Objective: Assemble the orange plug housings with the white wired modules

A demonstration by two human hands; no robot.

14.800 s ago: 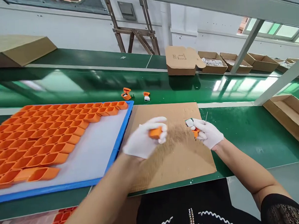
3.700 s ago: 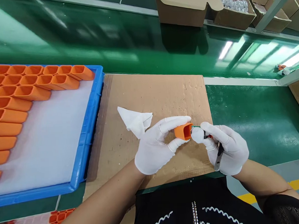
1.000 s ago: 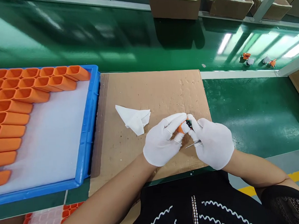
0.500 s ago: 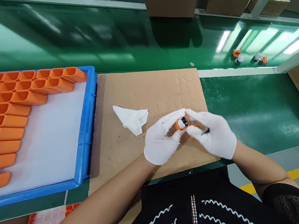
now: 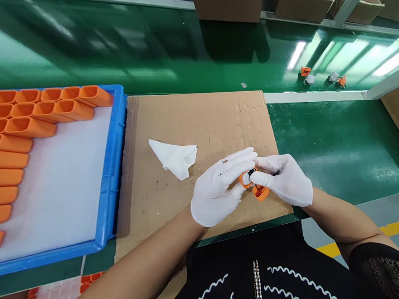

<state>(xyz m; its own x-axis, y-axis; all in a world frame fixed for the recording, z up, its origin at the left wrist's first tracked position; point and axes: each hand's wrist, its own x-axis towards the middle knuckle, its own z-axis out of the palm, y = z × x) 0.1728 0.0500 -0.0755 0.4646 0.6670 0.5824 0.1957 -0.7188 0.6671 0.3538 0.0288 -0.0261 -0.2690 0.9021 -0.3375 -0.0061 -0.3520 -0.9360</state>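
Both my hands wear white gloves and meet over the cardboard sheet. My left hand (image 5: 217,188) is closed around a small orange plastic housing (image 5: 242,181) with white and black parts in its open end. My right hand (image 5: 285,181) has thumb and forefinger pinched at that end, against the black part (image 5: 251,171); what they grip is mostly hidden. A dark bit shows between the right hand's fingers, too small to name. Just below the fingertips sits an orange end piece (image 5: 261,192), its opening facing me; its link to the housing is hidden.
A blue tray (image 5: 105,189) at left holds rows of orange tube housings (image 5: 26,126). A folded white cloth (image 5: 176,158) lies on the cardboard sheet (image 5: 201,118). Small orange and grey parts (image 5: 307,75) lie on the green surface at far right. Cardboard boxes (image 5: 228,7) stand behind.
The housing has tilted and dropped slightly toward me. My right thumb and finger have moved onto its open end, and the orange end piece has come into view below.
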